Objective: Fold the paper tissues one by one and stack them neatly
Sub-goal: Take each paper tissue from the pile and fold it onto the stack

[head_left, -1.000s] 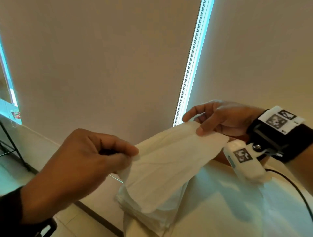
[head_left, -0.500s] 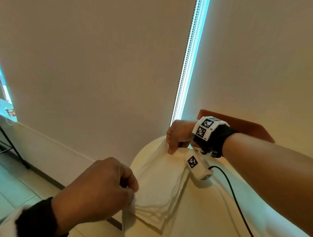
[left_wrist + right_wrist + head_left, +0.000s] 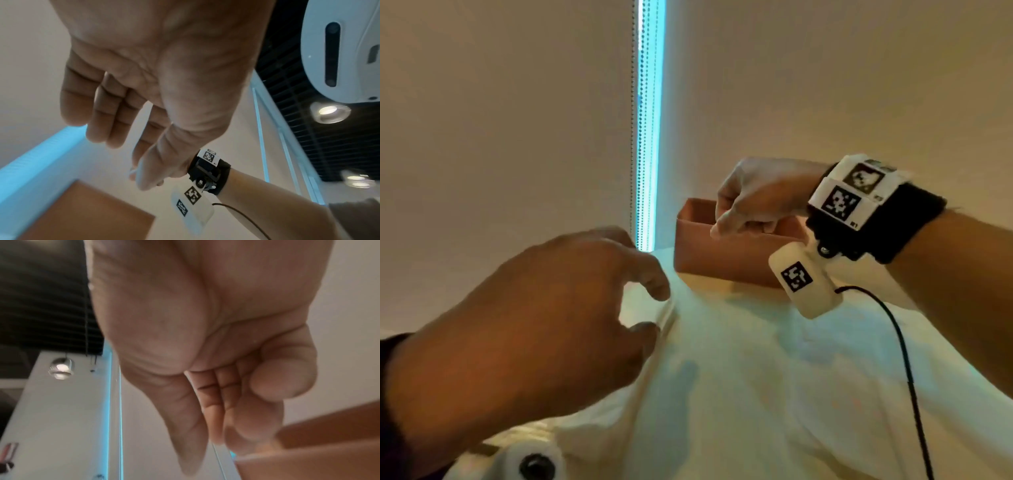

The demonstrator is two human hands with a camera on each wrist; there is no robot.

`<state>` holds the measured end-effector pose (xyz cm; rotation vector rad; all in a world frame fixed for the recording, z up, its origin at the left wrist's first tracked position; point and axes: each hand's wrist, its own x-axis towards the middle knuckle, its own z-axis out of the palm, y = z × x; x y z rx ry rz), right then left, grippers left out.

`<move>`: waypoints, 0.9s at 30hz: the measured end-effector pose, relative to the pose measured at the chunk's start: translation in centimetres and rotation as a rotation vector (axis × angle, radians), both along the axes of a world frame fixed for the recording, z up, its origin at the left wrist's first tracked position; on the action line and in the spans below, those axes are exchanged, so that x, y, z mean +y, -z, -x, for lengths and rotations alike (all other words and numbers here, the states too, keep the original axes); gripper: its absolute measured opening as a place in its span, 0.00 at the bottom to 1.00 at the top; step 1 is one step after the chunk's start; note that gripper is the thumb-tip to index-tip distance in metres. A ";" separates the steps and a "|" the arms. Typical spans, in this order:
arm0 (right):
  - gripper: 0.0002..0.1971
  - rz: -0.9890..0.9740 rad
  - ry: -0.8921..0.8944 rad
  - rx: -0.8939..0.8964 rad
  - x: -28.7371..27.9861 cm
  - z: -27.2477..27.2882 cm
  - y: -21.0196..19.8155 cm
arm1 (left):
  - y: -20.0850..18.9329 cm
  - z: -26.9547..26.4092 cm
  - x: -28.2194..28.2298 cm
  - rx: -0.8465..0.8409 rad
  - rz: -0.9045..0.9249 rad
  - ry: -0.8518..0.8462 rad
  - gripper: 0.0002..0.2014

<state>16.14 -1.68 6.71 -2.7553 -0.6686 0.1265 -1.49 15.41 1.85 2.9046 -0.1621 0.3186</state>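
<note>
A stack of white folded tissues (image 3: 640, 308) lies on the white table (image 3: 774, 394), mostly hidden under my left hand (image 3: 654, 311). That hand hovers over the stack's edge with its fingers loosely curled and apart. In the left wrist view the left hand (image 3: 123, 146) holds nothing. My right hand (image 3: 719, 228) is curled over the open top of a brown box (image 3: 709, 253). Its fingertips (image 3: 242, 444) reach the box's rim (image 3: 329, 431). Whether they pinch a tissue is hidden.
The box stands at the table's back, near the wall and the bright gap between the blinds (image 3: 649, 120). A black cable (image 3: 904, 359) runs from the right wrist camera (image 3: 804, 284) across the table's right side.
My right hand has left the stack and moved back over the brown box. My left hand has let go of the tissue corner and opened. The tissue now lies on the stack.
</note>
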 end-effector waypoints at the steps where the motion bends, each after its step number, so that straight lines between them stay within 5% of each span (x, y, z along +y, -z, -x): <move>1: 0.08 -0.012 0.004 -0.019 -2.0 1.7 -1.0 | -0.6 -0.6 -1.7 -0.007 -0.016 0.080 0.11; 5: 0.09 0.003 0.046 -0.059 -9.6 8.5 -2.2 | -0.7 -3.5 -8.2 0.090 -0.157 0.397 0.24; 11: 0.21 0.187 0.139 0.019 -16.3 15.6 2.4 | 1.9 -5.5 -15.0 0.364 -0.330 0.789 0.44; 15: 0.33 0.366 0.107 0.117 -17.2 18.0 6.1 | 3.7 -5.2 -16.6 0.376 -0.345 0.878 0.34; 20: 0.25 0.402 0.058 0.045 -17.5 18.2 8.5 | 3.6 -5.4 -16.7 0.383 -0.303 0.869 0.18; 27: 0.18 0.230 0.047 0.017 -18.2 17.2 5.8 | 2.2 -6.1 -15.7 0.260 -0.006 0.743 0.10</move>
